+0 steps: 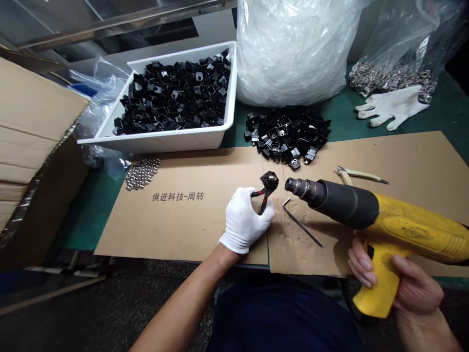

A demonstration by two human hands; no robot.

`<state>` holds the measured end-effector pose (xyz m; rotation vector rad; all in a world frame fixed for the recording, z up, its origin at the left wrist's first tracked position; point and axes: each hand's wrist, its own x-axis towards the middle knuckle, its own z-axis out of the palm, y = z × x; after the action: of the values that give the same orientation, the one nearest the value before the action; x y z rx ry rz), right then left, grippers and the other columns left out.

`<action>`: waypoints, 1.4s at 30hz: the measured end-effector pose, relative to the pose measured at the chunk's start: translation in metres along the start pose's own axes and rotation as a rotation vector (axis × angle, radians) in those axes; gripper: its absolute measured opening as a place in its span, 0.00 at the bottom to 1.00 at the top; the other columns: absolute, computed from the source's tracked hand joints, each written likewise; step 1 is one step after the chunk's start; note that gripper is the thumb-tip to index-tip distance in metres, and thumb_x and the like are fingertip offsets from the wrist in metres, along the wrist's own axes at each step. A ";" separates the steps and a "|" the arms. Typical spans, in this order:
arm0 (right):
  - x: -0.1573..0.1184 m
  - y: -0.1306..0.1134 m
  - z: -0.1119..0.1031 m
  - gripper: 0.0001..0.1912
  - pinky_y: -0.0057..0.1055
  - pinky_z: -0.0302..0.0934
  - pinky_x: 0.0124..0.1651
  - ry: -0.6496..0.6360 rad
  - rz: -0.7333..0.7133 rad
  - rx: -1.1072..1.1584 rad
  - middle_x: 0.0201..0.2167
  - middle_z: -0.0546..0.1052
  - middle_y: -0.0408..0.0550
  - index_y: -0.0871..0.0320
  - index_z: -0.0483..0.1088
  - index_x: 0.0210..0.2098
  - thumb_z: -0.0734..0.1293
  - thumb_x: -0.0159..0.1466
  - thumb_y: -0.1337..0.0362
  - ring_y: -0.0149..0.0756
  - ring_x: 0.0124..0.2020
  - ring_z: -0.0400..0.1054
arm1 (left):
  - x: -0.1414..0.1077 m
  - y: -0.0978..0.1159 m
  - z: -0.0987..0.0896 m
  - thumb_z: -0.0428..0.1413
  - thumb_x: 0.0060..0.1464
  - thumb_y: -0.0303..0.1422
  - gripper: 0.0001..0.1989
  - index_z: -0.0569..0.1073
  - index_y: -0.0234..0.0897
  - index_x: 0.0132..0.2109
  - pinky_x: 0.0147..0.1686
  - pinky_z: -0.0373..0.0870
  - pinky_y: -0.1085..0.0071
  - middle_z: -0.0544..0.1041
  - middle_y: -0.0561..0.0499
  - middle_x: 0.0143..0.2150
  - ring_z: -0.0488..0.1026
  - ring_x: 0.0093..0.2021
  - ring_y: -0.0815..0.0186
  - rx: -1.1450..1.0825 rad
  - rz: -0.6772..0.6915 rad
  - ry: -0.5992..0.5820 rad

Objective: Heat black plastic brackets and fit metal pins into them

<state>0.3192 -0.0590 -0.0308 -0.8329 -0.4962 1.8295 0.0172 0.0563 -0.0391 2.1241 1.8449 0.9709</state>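
My left hand (pixel 245 219), in a white glove, is closed round the red-and-black handles of a pair of pliers (pixel 264 198). A small black plastic part (pixel 269 180) with a brass-coloured metal piece sits at the jaws. My bare right hand (pixel 414 283) grips the handle of a yellow heat gun (pixel 410 227). Its metal nozzle points left, a short gap from the black part. Below the nozzle, a hex key (pixel 302 223) lies on the cardboard sheet (pixel 176 225). Behind the heat gun rest cutters (pixel 361 175) with pale handles.
A white tray (pixel 157 143) full of black plastic parts stands at the back left. Beside it are a pile of black parts (pixel 287 134) and a large plastic bag (pixel 293 49). Small metal cylinders (pixel 142 173) lie left; a white glove (pixel 392 107) lies right, by bagged metal pieces (pixel 392 78).
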 end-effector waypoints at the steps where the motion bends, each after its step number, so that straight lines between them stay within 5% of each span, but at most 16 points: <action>1: 0.000 0.000 -0.001 0.23 0.33 0.59 0.26 -0.007 0.003 0.005 0.30 0.69 0.48 0.55 0.70 0.54 0.66 0.64 0.51 0.35 0.24 0.61 | 0.000 0.000 0.001 0.60 0.54 0.37 0.15 0.68 0.38 0.46 0.40 0.73 0.62 0.73 0.47 0.39 0.74 0.38 0.59 0.011 0.006 -0.001; 7: -0.001 0.004 -0.003 0.22 0.35 0.59 0.25 0.014 0.022 -0.010 0.30 0.69 0.49 0.53 0.70 0.54 0.65 0.65 0.50 0.37 0.23 0.61 | -0.001 -0.003 0.000 0.60 0.52 0.34 0.14 0.67 0.38 0.45 0.39 0.72 0.62 0.71 0.48 0.39 0.74 0.38 0.59 0.032 0.025 -0.009; 19: 0.001 0.002 -0.015 0.21 0.40 0.59 0.28 -0.088 0.069 -0.132 0.29 0.68 0.53 0.56 0.75 0.38 0.61 0.66 0.46 0.40 0.25 0.60 | -0.002 -0.002 0.000 0.60 0.52 0.33 0.13 0.67 0.39 0.44 0.38 0.73 0.63 0.72 0.48 0.39 0.74 0.36 0.60 0.024 0.037 -0.019; 31: 0.001 0.002 -0.009 0.23 0.35 0.60 0.27 -0.099 0.012 -0.060 0.32 0.69 0.48 0.52 0.68 0.58 0.63 0.68 0.49 0.37 0.26 0.62 | -0.001 0.000 0.000 0.60 0.50 0.32 0.14 0.67 0.39 0.44 0.39 0.73 0.63 0.71 0.48 0.38 0.73 0.37 0.59 0.019 0.041 -0.018; 42: 0.000 0.000 -0.008 0.22 0.36 0.60 0.28 -0.066 0.057 -0.069 0.30 0.70 0.49 0.50 0.70 0.56 0.64 0.66 0.49 0.39 0.25 0.62 | -0.001 0.002 0.000 0.61 0.48 0.33 0.16 0.68 0.38 0.44 0.39 0.72 0.63 0.71 0.49 0.38 0.73 0.37 0.60 0.026 0.039 -0.024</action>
<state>0.3254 -0.0597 -0.0364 -0.8427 -0.5866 1.9060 0.0186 0.0555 -0.0388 2.1849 1.8209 0.9309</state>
